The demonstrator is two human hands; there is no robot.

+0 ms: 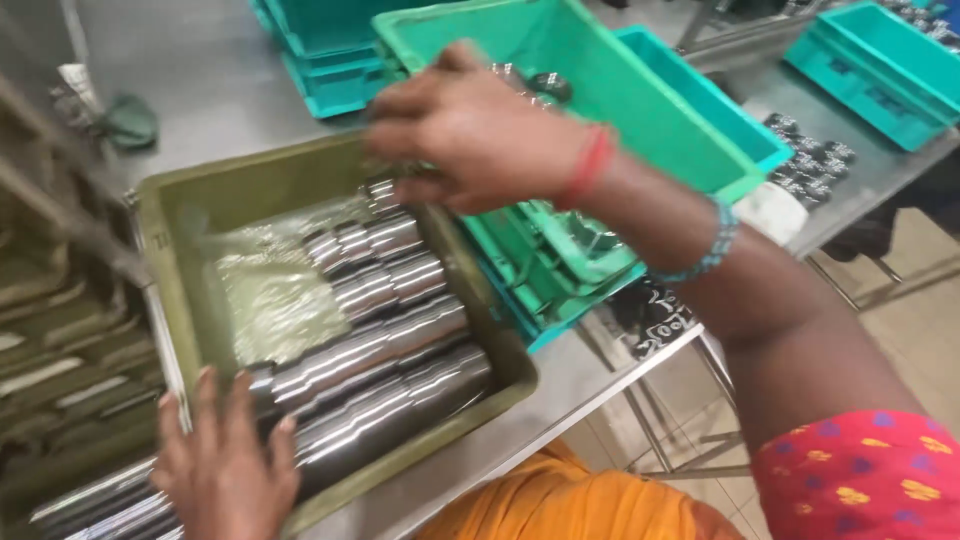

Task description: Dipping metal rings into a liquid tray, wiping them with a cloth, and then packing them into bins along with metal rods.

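An olive green plastic crate [175, 215] sits on a steel table and holds several shiny stepped metal shafts [385, 345] lying side by side over a crinkled plastic liner [270, 285]. My right hand [470, 130] hovers at the crate's far right corner, fingers curled on the end of a metal shaft [383, 190]; motion blur hides the exact grip. My left hand [225, 455] rests flat on the crate's near left rim, fingers spread, touching shafts there.
A green crate [640, 120] with dark metal parts stands tilted behind my right hand, over teal crates [335, 80]. More teal crates [880, 60] and dark round parts [810, 160] lie far right. The table's edge [600, 385] runs along the front right.
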